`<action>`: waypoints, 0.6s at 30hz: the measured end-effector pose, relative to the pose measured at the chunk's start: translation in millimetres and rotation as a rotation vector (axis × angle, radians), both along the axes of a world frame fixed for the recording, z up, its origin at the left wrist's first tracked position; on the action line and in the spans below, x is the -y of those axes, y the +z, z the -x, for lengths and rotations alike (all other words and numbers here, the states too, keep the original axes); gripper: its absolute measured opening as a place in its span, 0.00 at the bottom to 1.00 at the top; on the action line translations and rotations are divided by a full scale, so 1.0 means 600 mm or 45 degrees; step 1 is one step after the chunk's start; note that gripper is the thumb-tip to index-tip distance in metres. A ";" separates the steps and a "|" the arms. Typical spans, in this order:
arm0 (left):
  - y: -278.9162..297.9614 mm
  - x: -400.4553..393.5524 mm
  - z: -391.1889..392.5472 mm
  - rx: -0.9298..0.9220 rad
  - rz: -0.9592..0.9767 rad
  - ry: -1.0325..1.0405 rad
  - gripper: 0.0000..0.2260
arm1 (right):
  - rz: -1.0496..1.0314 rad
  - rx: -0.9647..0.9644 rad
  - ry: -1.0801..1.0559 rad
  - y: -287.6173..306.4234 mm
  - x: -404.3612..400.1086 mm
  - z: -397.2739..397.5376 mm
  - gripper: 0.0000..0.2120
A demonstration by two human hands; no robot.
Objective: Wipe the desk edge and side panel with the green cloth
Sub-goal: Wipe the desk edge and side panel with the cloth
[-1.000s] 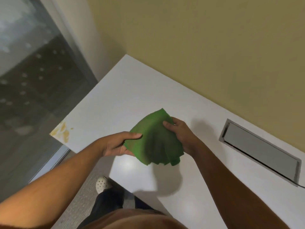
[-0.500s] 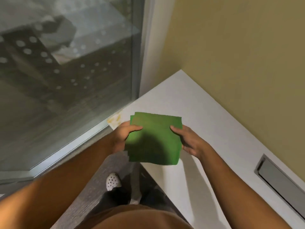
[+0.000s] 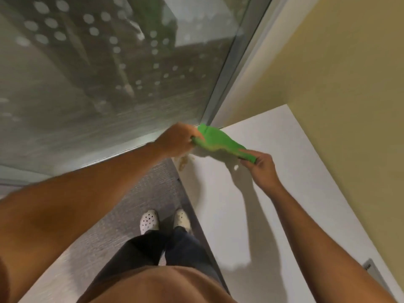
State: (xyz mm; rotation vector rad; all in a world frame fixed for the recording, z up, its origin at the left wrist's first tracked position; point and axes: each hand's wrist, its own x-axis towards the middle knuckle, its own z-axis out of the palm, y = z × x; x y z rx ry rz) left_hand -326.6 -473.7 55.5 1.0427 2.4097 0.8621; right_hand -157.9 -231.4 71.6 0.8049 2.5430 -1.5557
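Note:
The green cloth (image 3: 220,142) is stretched between both hands over the far left corner of the white desk (image 3: 273,193). My left hand (image 3: 177,139) grips its left end beyond the desk's left edge, close to the glass. At the cloth's right end, my right hand (image 3: 261,164) pinches it above the desk top. A yellowish stain (image 3: 184,161) sits on the desk corner just under the left hand, partly hidden. The desk's side panel below the edge is hardly visible.
A glass wall (image 3: 109,73) with a metal frame (image 3: 220,88) stands left of the desk, a yellow wall (image 3: 338,73) behind it. My feet in white clogs (image 3: 149,221) stand on grey carpet beside the desk. A grey cable hatch (image 3: 371,267) shows at the desk's right edge.
The cloth went from folded flat in front of me to stretched out over the desk's stained corner. My left hand moved out past the desk edge; the view turned left and down.

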 end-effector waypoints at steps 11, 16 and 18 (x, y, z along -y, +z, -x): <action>-0.178 0.105 -0.216 -0.309 0.418 0.055 0.35 | -0.911 0.025 0.796 -0.141 0.035 -0.096 0.18; -0.202 0.063 -0.339 0.265 0.087 0.990 0.33 | -1.020 -0.080 1.149 -0.192 0.070 0.014 0.28; -0.215 0.026 -0.374 0.548 0.007 1.225 0.32 | -1.060 0.014 1.291 -0.223 0.092 0.067 0.37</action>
